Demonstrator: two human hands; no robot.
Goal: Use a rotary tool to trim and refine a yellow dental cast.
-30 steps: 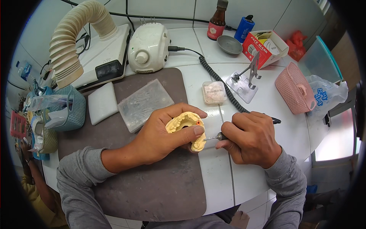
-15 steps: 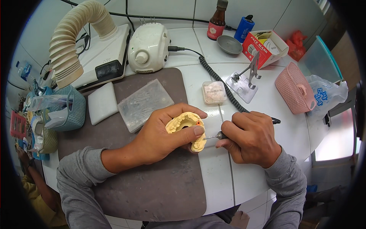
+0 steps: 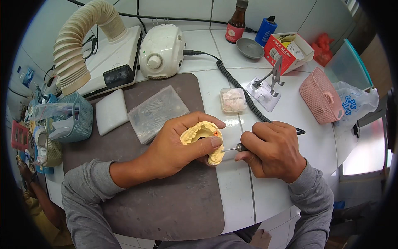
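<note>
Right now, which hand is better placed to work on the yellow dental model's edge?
Probably the right hand: it holds the rotary handpiece, whose tip is at the edge of the dental model. The left hand is occupied gripping that model.

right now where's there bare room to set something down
Bare: the brown mat nearer the body than the left hand; the white table between the right hand and pink basket. Crowded: the back, with white control box, brown bottle, red box.
</note>
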